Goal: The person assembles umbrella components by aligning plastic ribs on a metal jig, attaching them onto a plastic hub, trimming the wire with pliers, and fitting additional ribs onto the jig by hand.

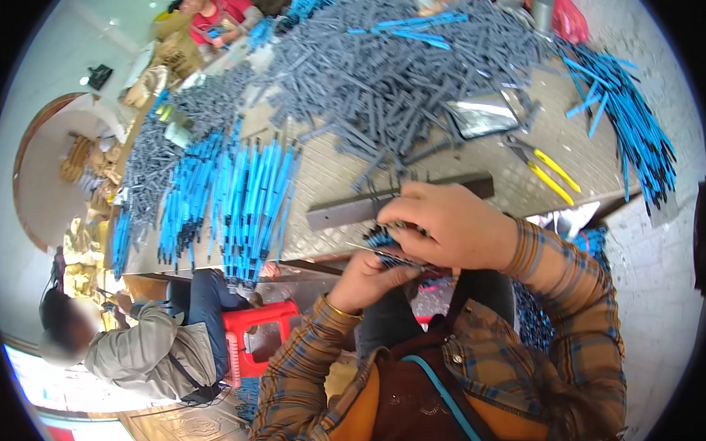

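Observation:
My left hand (369, 281) is closed, thumb pressed toward the fingers, just off the table's near edge. A thin, dark, shiny piece shows at its fingertips, too small to name. Close above it, my right hand (454, 225) is curled with its fingers bent inward; what they hold is mostly hidden. Between the hands a bit of blue and black pieces (380, 235) shows. Right behind them a dark metal bar (341, 215) lies along the table edge, and thin dark prongs stand up near its middle.
Grey sticks (389, 74) form a big heap. Bundles of blue, black-tipped sticks lie left (248, 205) and right (632, 125). Yellow-handled pliers (553, 173) and a dark-framed phone-like slab (482, 118) lie right. One person (154, 346) sits left by a red stool (260, 330); another (216, 17) is behind.

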